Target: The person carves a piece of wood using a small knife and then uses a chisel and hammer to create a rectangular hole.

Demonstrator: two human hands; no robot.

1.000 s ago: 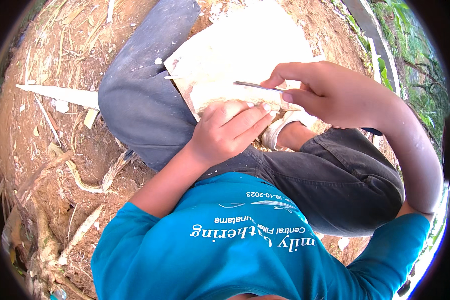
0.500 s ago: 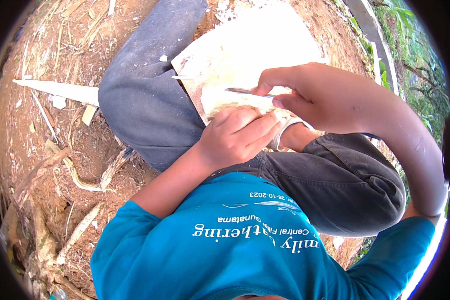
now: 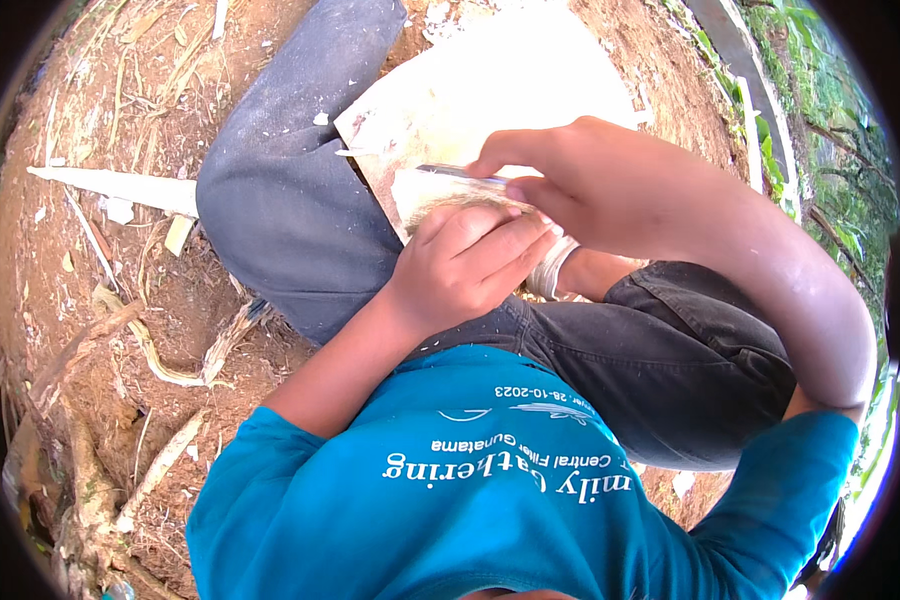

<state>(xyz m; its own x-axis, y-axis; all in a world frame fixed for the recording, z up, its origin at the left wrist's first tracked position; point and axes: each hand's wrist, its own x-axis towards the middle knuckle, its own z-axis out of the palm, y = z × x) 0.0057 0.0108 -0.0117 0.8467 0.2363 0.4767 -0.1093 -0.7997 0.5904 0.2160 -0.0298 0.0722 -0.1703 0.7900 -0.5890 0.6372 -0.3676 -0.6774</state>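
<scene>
My left hand [image 3: 465,255] is closed around a pale piece [image 3: 420,195] with a smooth white upper face and a rough, fibrous tan side; its exact kind is unclear. My right hand [image 3: 555,185] grips a knife, its thin grey blade [image 3: 455,174] pointing left and lying along the top of that piece. The knife's handle is hidden in my fingers. Beneath both hands lies a broad pale board [image 3: 510,80], overexposed to white in the middle, between my bent legs.
A long, pointed pale strip [image 3: 115,185] lies on the brown soil left of my knee. Chips, twigs and thick roots [image 3: 85,480] are scattered there. At the far right, a grey edging [image 3: 755,85] borders green plants [image 3: 820,100]. My foot [image 3: 590,275] is just below my right hand.
My right hand has moved left and slightly up, carrying the knife blade along the pale piece. The left hand keeps its hold, shifting only slightly.
</scene>
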